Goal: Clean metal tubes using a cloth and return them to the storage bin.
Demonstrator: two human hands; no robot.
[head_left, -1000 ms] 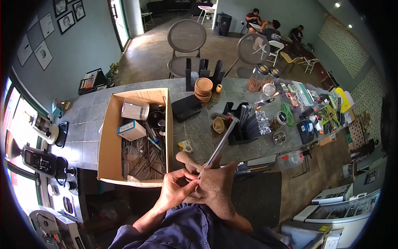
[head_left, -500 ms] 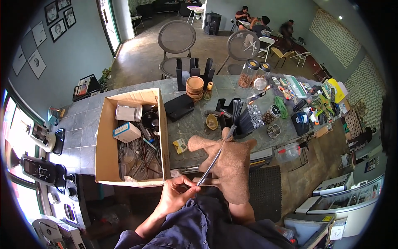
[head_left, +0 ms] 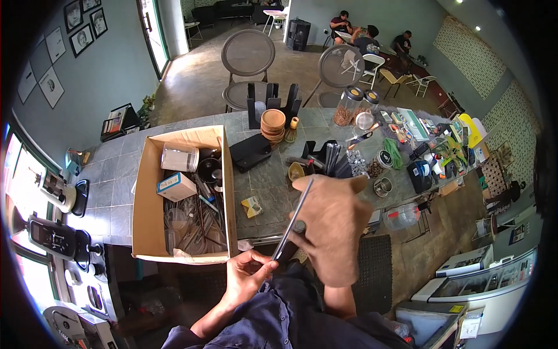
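Between the thumb and fingers of my left hand (head_left: pixel 249 272), I pinch the lower end of a slim silver utensil (head_left: pixel 293 225). It tilts up and away to the right; its exact kind is unclear. A brown cloth (head_left: pixel 336 224) wraps my right hand, which grips it from inside; the fingers are hidden. The cloth lies behind and to the right of the utensil, and I cannot tell whether they touch. Beyond it, silver cutlery (head_left: pixel 332 156) stands in a black holder (head_left: pixel 314 150). My left hand is just right of an open cardboard box (head_left: pixel 230 192).
The box holds a clear jar (head_left: pixel 179 157), a small white-and-blue carton (head_left: pixel 176 186) and several thin sticks. Stacked wooden bowls (head_left: pixel 272 122) and a black case (head_left: pixel 251 152) sit behind. Jars and clutter cover the counter's right. A yellow packet (head_left: pixel 251 206) lies near its front edge.
The cloth-covered right hand has moved right and off the utensil's upper end, and the cloth has bunched up. The utensil stands a little steeper; my left hand has barely shifted.
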